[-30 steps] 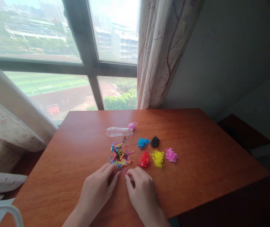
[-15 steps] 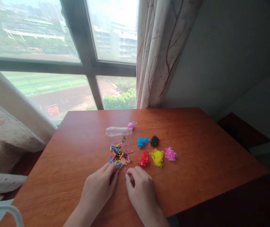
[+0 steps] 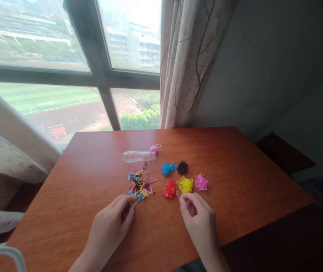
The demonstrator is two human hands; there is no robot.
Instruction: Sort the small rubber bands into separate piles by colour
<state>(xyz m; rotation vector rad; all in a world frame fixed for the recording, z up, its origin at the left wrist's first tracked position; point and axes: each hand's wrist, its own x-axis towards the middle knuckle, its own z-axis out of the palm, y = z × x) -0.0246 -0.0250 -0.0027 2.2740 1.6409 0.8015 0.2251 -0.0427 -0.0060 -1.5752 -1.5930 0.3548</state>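
Observation:
Between the thumb and index finger of my right hand (image 3: 198,215) is a pink band (image 3: 177,194), just below the red pile (image 3: 169,188) and the yellow pile (image 3: 185,184). My left hand (image 3: 112,219) is pinched at the lower left edge of the mixed-colour pile of bands (image 3: 140,184); whatever its fingertips hold is too small to make out. A pink pile (image 3: 202,182) lies right of the yellow one. Behind them sit a blue pile (image 3: 168,169) and a black pile (image 3: 182,167).
A clear bottle (image 3: 138,156) lies on its side behind the mixed pile, with a pink cap (image 3: 154,149) at its mouth. The brown table (image 3: 73,189) stands against a window and curtain (image 3: 178,68). A white curved rail (image 3: 11,251) shows at the lower left.
My right hand has moved right with the pink band, from beside the mixed pile to below the red and yellow piles. The left hand has drawn back slightly. The view has shifted a little.

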